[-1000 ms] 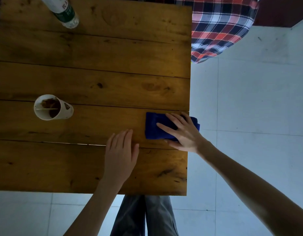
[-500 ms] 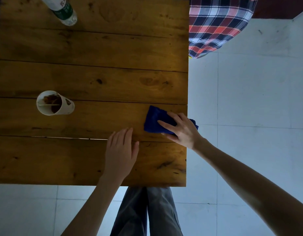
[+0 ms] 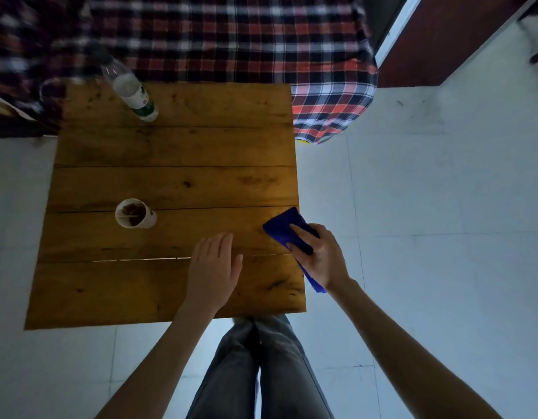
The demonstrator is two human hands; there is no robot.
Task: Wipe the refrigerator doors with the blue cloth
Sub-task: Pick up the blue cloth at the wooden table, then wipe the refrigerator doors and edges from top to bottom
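The blue cloth is at the right edge of the wooden table, lifted at one side, with a corner hanging below my palm. My right hand is closed around it, fingers over the top and thumb underneath. My left hand lies flat on the table, palm down and fingers together, a little to the left of the cloth, holding nothing. No refrigerator is in view.
A white paper cup with brown residue lies on its side on the table's left part. A plastic bottle stands at the far edge. A plaid-covered bed is beyond the table. Pale tiled floor spreads to the right.
My right hand went from pressing flat on the cloth to gripping it and lifting it at the table's edge. The view has pulled back and up. My left hand stayed on the table.
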